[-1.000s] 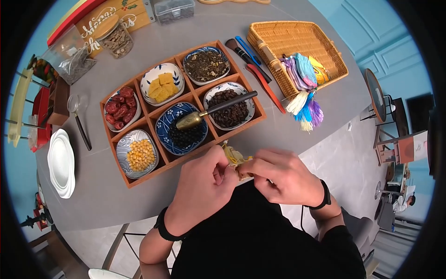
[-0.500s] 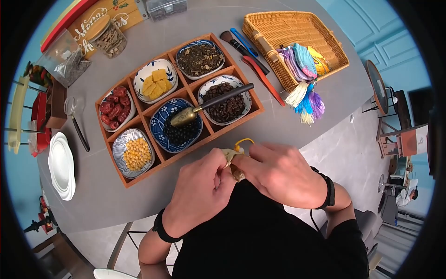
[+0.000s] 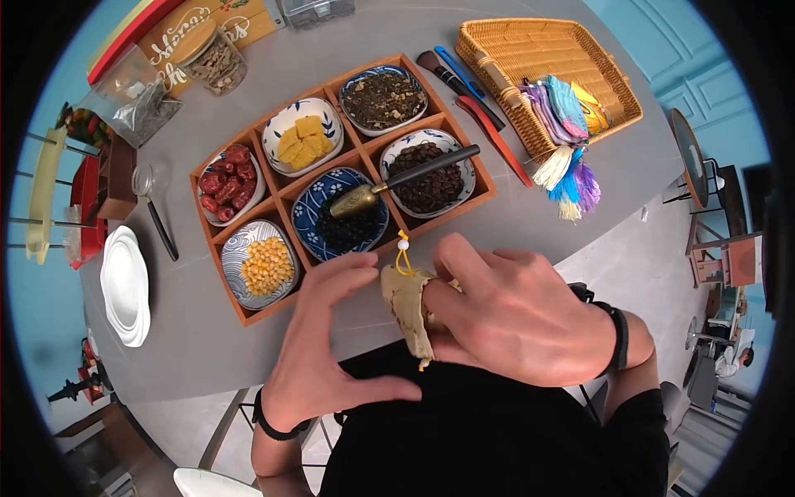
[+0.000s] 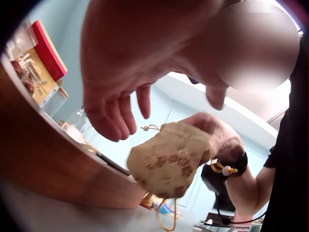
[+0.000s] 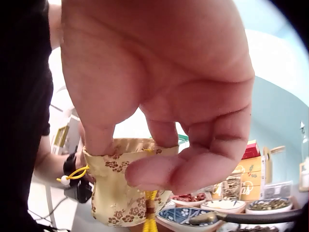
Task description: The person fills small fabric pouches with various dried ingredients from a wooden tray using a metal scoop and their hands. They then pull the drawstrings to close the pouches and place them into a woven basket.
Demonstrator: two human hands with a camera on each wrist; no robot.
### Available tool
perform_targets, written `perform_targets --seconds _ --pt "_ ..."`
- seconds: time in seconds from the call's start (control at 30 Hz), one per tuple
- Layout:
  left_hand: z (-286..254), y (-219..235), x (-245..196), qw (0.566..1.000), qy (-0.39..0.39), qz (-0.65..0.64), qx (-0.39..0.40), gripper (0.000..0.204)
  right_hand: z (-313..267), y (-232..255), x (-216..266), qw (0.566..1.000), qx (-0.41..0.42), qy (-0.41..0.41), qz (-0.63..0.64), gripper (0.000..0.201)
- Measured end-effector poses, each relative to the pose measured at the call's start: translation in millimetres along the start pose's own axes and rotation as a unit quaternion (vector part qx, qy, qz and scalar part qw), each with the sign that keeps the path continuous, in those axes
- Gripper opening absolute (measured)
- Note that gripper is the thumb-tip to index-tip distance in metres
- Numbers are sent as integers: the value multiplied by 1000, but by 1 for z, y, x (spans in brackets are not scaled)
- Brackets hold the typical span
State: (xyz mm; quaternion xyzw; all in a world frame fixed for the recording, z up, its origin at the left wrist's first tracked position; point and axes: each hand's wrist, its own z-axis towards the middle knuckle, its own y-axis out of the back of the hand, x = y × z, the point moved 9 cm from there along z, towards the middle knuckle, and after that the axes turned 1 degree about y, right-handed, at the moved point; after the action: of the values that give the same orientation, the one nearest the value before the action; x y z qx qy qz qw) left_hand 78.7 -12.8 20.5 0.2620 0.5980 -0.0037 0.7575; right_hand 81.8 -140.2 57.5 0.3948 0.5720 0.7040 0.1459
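A small gold brocade drawstring pouch [image 3: 406, 313] with a brown flower pattern hangs from my right hand [image 3: 526, 319]. In the right wrist view some fingers dip inside the mouth of the pouch [image 5: 116, 191], while others lie against its outside. Yellow cords with white beads stick out at its sides. My left hand [image 3: 323, 352] is held apart, just left of the pouch, its thumb and fingers spread wide with nothing between them. From the left wrist, the pouch [image 4: 166, 162] appears below the fingers of that hand. The inside of the pouch is hidden.
Ahead is a divided wooden tray [image 3: 248, 308] with bowls of corn kernels, red dates, yellow chunks, dried leaves, dark beans and black beans. A brass scoop [image 3: 356, 201] lies across two bowls. A wicker basket [image 3: 546, 37] of tasselled pouches stands right, white dishes [image 3: 124, 286] left.
My left hand has let go of the pouch and opened out to the left. The right hand keeps the pouch, now opened wider around its fingers. The head view has shifted slightly.
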Motion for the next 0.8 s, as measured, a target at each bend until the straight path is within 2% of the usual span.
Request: perform_targets --seconds 0.03,0.07,0.13,0.17,0.2,0.27,0.3,0.37,0.4,0.43,0.5,0.6,0.7,0.77,0.8 --pt "-5 -3 5 998 6 23 50 99 2 1 4 1000 14 10 15 37" --pt "-5 -3 6 998 8 27 49 99 5 3 8 1000 12 13 17 37" --pt "-7 -10 16 995 74 35 65 95 14 1 28 996 24 82 32 37" --pt "-12 -11 24 990 126 6 71 89 18 0 29 997 5 64 31 37" --pt "-17 -8 28 990 128 9 65 89 21 2 33 997 4 71 32 37" --pt "-26 -5 37 987 104 -114 46 81 26 8 43 988 4 98 123 22" --pt "-27 -1 38 989 86 -123 20 74 28 8 43 987 2 101 124 22" --pt "-36 1 47 983 111 -146 17 72 27 6 51 975 32 168 139 20" --pt "-40 2 51 976 133 -173 18 69 28 5 51 974 33 176 140 20" --pt "-35 9 36 994 80 -72 15 63 27 -2 53 971 55 200 123 19" --pt "-43 13 38 994 96 -60 11 61 26 -13 55 964 79 232 108 18" --pt "-56 20 40 991 125 -44 13 60 29 -18 58 958 63 257 113 20" --pt "-75 32 43 988 151 1 15 70 30 -12 57 953 26 251 169 25" --pt "-90 59 53 982 178 6 -59 69 30 16 31 965 -107 175 162 27" --pt "-93 72 51 982 174 34 -70 67 33 22 12 972 -130 137 137 26"
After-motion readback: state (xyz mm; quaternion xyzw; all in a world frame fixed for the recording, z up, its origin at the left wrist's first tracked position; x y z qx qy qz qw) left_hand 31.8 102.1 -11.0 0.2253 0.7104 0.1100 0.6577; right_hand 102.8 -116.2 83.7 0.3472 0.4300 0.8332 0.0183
